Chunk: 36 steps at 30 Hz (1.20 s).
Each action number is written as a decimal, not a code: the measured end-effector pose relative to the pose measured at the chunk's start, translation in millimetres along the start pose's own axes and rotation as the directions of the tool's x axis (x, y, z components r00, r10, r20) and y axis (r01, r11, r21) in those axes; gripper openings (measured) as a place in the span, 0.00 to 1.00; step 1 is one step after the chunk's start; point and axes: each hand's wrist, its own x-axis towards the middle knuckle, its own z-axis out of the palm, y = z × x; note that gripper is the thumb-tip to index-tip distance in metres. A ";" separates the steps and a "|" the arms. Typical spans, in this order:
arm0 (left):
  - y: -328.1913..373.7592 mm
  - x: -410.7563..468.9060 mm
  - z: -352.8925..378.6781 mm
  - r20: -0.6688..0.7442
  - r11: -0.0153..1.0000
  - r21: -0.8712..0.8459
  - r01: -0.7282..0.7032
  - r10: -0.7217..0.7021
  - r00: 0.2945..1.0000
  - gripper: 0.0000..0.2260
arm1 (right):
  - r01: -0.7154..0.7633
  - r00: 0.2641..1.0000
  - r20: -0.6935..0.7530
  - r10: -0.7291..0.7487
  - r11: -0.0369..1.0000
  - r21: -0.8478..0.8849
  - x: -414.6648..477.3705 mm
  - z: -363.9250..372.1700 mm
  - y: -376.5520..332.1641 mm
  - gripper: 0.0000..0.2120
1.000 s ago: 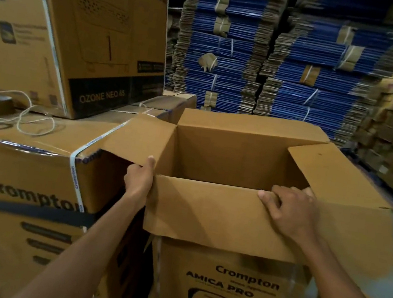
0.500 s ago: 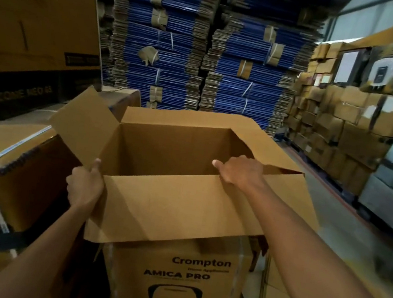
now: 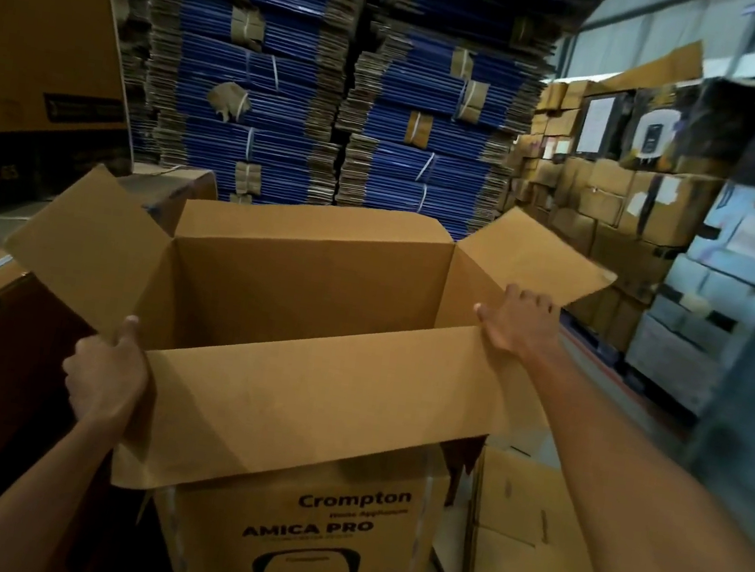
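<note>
Gripping carton flaps [image 3: 298,420], both hands [image 3: 106,376] [image 3: 518,322]

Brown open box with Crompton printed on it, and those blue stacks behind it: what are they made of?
The brown open box looks like matte corrugated cardboard: stiff creased flaps, black print straight on it. The blue stacks seem flattened cartons of the same board, blue-printed, with rough brown layered edges showing.

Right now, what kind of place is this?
Probably a warehouse or packing store: tall stacks of flattened blue cartons, a wall of piled brown boxes, and a big open Crompton carton up front.
</note>
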 end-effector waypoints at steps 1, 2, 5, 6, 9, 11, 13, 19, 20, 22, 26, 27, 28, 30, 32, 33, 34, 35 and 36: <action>1.2 -2.3 -0.8 0.003 1.000 -0.001 -0.008 0.008 1.000 0.21 | -0.016 1.000 0.027 0.014 0.998 0.063 -1.2 2.5 3.5 0.36; 1.8 -3.8 -1.4 0.005 1.000 0.001 -0.013 0.013 1.000 0.20 | -0.030 0.998 0.053 0.024 0.992 0.123 -2.4 4.4 6.4 0.37; 4.9 -11.4 -4.5 0.015 0.999 -0.001 -0.037 0.037 0.999 0.18 | -0.021 0.998 0.055 0.011 0.981 0.195 -9.4 4.5 9.9 0.36; 5.3 -12.9 -5.2 0.013 0.999 0.000 -0.042 0.042 0.999 0.18 | 0.004 1.000 0.011 -0.006 0.982 0.187 -14.6 3.8 7.9 0.35; 9.1 -17.7 -9.0 0.029 0.999 -0.002 -0.035 0.035 0.999 0.17 | 0.155 0.978 -0.170 -0.120 0.964 0.216 -47.6 3.9 -12.0 0.28; 13.2 -20.1 -11.1 0.044 1.000 0.021 -0.020 0.019 0.999 0.20 | 0.264 0.951 -0.246 -0.186 0.902 0.341 -79.6 6.4 -33.4 0.22; 20.0 -21.7 -9.4 0.058 1.000 0.029 0.002 -0.004 0.998 0.24 | 0.298 0.949 -0.243 -0.200 0.820 0.488 -110.6 6.2 -52.7 0.18; 45.2 -36.9 2.3 0.205 0.998 0.052 -0.042 0.031 0.978 0.17 | 0.314 0.948 -0.238 -0.212 0.750 0.582 -150.4 6.5 -81.0 0.11; 48.0 -41.4 6.2 0.234 0.998 0.038 -0.052 0.042 0.971 0.15 | 0.319 0.943 -0.272 -0.190 0.741 0.591 -157.2 6.9 -80.9 0.10; 52.8 -53.1 13.7 0.288 0.998 0.003 -0.060 0.056 0.956 0.13 | 0.369 0.905 -0.403 -0.137 0.722 0.585 -176.1 12.7 -76.8 0.05; 57.8 -71.8 30.3 0.354 0.993 0.009 -0.119 0.108 0.929 0.14 | 0.204 0.958 -0.285 0.043 0.596 0.777 -211.5 38.6 -59.2 0.24; 58.8 -75.2 32.7 0.360 0.992 0.024 -0.122 0.105 0.927 0.14 | 0.060 0.989 -0.122 0.084 0.523 0.850 -217.2 41.6 -53.9 0.27; 59.5 -76.6 35.2 0.365 0.991 0.038 -0.130 0.108 0.925 0.14 | -0.101 0.993 0.068 0.094 0.414 0.905 -220.1 44.5 -48.9 0.27; 62.4 -77.1 35.4 0.399 0.989 0.060 -0.139 0.104 0.911 0.16 | -0.379 0.925 0.380 0.023 0.128 0.916 -221.0 49.6 -40.5 0.23; 65.5 -79.3 36.3 0.444 0.990 0.075 -0.123 0.077 0.892 0.19 | -0.486 0.874 0.478 -0.087 -0.142 0.862 -215.3 52.6 -32.7 0.16; 66.4 -81.9 37.1 0.453 0.991 0.072 -0.116 0.071 0.888 0.18 | -0.491 0.871 0.472 -0.137 -0.286 0.823 -211.8 53.2 -31.3 0.15; 67.3 -85.5 37.4 0.454 0.990 0.057 -0.128 0.089 0.886 0.14 | -0.472 0.880 0.447 -0.160 -0.401 0.785 -207.8 52.7 -31.6 0.16; 66.7 -88.3 39.0 0.446 0.988 0.052 -0.146 0.108 0.888 0.09 | -0.429 0.901 0.406 -0.155 -0.462 0.776 -203.6 50.3 -33.3 0.18; 66.3 -91.3 40.0 0.432 0.984 0.050 -0.171 0.133 0.892 0.07 | -0.376 0.924 0.360 -0.130 -0.478 0.794 -198.0 47.5 -36.1 0.20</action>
